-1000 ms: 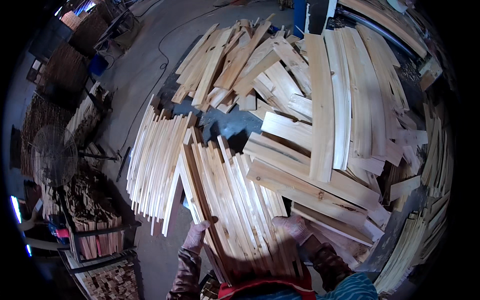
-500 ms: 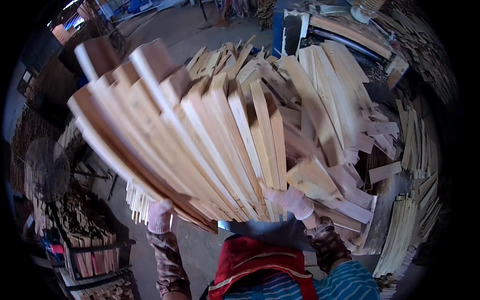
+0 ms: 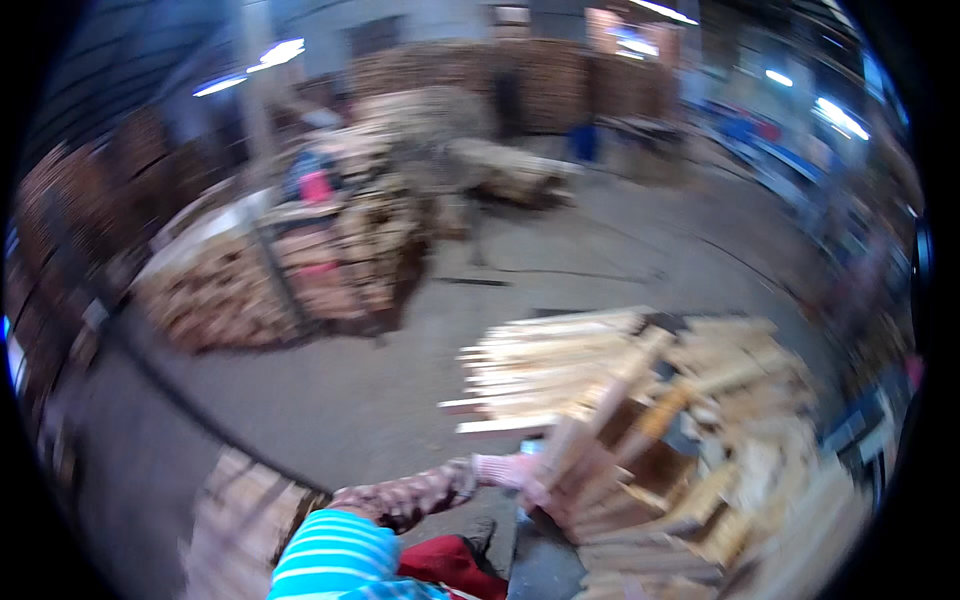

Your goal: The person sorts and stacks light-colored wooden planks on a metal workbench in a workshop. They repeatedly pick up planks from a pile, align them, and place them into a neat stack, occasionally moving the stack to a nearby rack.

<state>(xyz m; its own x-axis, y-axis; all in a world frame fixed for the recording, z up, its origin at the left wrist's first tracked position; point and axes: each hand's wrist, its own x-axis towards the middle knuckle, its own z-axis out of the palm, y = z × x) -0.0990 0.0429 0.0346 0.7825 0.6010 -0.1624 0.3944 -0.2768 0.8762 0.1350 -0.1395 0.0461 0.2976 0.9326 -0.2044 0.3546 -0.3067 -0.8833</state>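
The view is smeared by motion. My left arm, in a patterned sleeve cover, reaches right from the lower edge. Its hand, my left hand [image 3: 515, 473] in a pale pink knitted glove, is closed against the near side of some wooden slats [image 3: 562, 455] that stand tilted up. Their far ends lean over a heap of loose wood pieces [image 3: 740, 480]. The fingertips are blurred against the wood. My right hand does not show.
Beyond my left hand lies a layer of pale slats [image 3: 550, 365]. A large stack of wood [image 3: 330, 270] stands at the left on the concrete floor [image 3: 560, 255]. Another wood stack [image 3: 235, 530] is at the lower left. Tall wood piles [image 3: 545, 85] line the back.
My view has swung left and up, across the workshop. The wide fan of slats between both hands no longer shows whole. My right hand has left the picture.
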